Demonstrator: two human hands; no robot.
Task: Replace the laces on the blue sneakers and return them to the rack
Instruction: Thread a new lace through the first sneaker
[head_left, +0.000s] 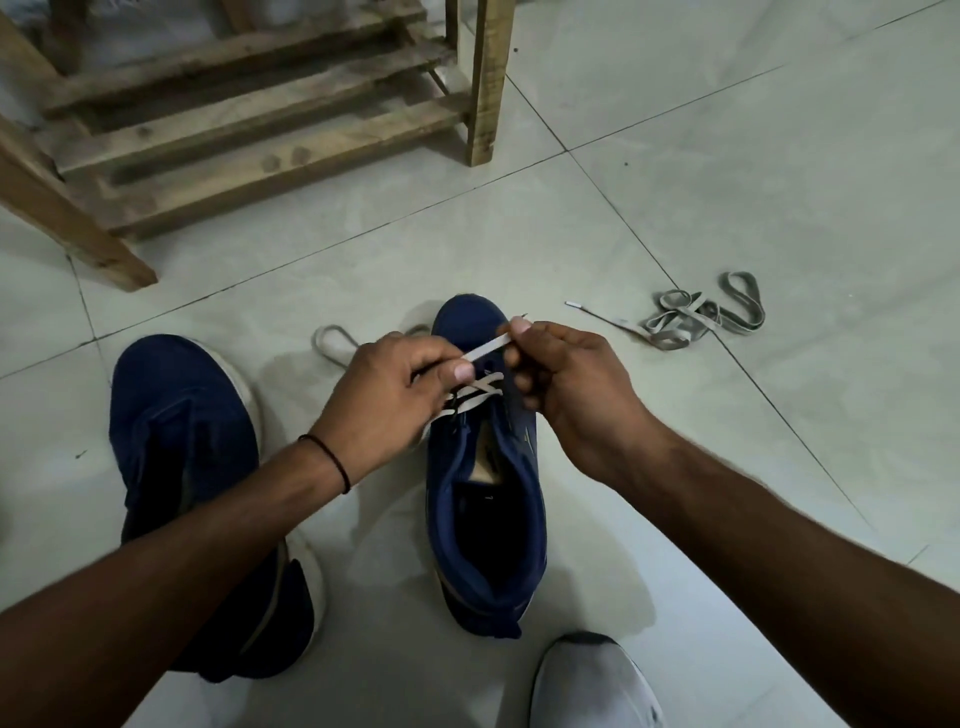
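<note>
- Left shoe (182, 467) and middle shoe (485, 519) sit side by side on the floor (727, 156).
- Rack (249, 130) behind them, far left.
- Spare lace (701, 317) right of the middle shoe, apart.

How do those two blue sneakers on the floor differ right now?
The middle sneaker has a pale lace crossed through its front eyelets; the sneaker under the left forearm shows no lace. The left hand and right hand pinch that lace over the middle sneaker; neither holds the other sneaker. Both are dark blue.
</note>
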